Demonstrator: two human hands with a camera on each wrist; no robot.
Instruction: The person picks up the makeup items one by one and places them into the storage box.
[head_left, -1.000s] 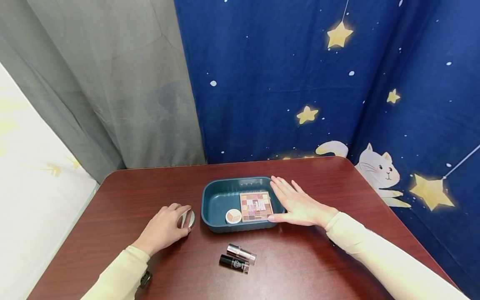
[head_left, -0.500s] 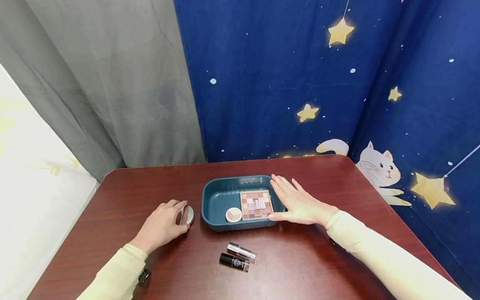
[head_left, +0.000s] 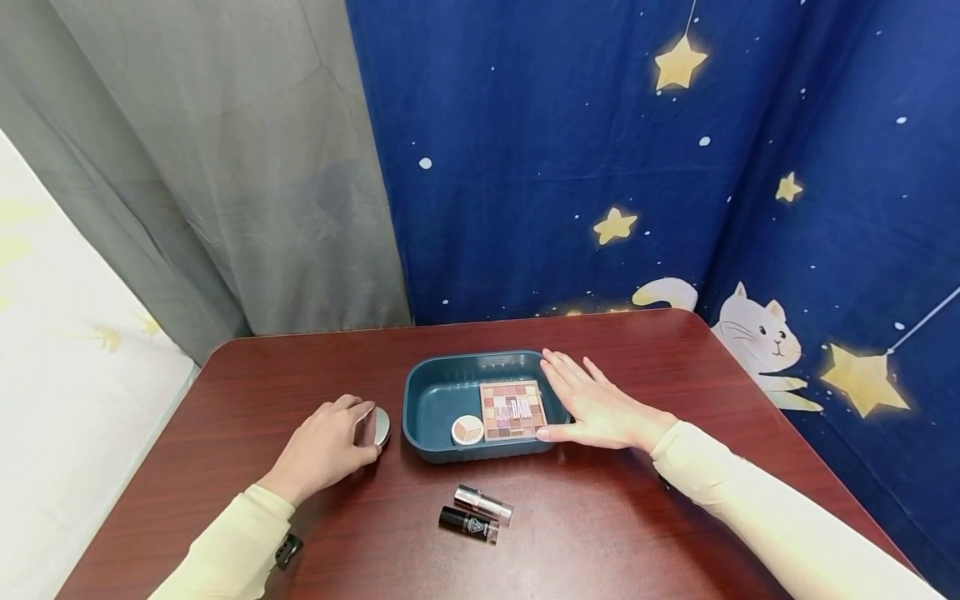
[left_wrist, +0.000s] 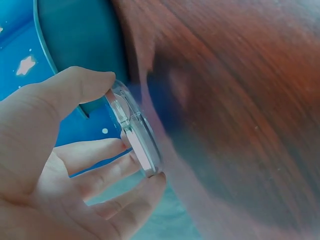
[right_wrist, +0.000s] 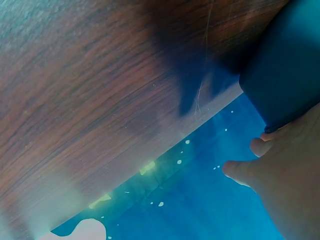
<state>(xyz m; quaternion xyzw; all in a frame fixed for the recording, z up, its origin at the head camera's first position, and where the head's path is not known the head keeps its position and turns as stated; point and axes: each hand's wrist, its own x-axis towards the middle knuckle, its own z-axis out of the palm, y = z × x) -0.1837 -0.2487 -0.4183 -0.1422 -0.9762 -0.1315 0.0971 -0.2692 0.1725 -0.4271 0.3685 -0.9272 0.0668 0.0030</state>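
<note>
My left hand grips a round, flat compact with a clear rim, left of the blue-green bin. In the left wrist view, the compact is edge-on between thumb and fingertips, close over the table. My right hand rests on the bin's right end with its fingers straight, the thumb reaching over the near rim. Inside the bin lie an eyeshadow palette and a small round pot with a three-part top. The right wrist view shows the right hand at the bin's dark outer wall.
Two short cosmetic tubes lie side by side in front of the bin: a silver one and a black one. The reddish-brown table ends at a grey curtain and a blue starry curtain.
My left hand has shifted slightly left, and its hold on the compact has turned a little. The right hand, the bin and the tubes stay in place.
</note>
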